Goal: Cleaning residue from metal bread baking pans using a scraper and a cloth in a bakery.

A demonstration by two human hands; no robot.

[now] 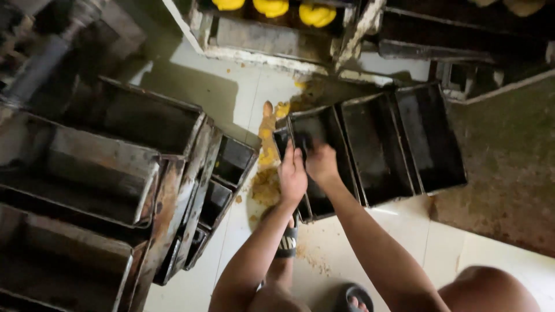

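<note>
Two bare hands are seen from above over a strap of dark baking tins [373, 147] that lies on the tiled floor [404, 231]. The left hand [292, 173] is laid with curled fingers on the rim of the nearest tin, at the strap's left end. The right hand [321, 163] is lowered into that same tin, and a small dark thing seems to be pinched in its fingers; what it is cannot be made out, and whether the fingers are truly closed on it cannot be told, since motion blur softens both hands.

Three long compartments of the strap are shown, all blackened inside, and nothing can be seen in them. A smear of yellow dough [267, 144] is spread on the floor just beside the strap's left edge, with crumbs scattered below it.

At the left, a tall stack of worn metal tins [98, 173] is cut off by the frame's edge; their insides are dark and appear bare. A smaller strap of tins [222, 185] is leaned against that stack. At the top, yellow dough lumps [272, 7] are held in a tray [260, 34], only partly in view. Below, a sandalled foot [287, 242] is planted on the floor between the forearms, and a second sandal [354, 297] is partly cut off.
</note>
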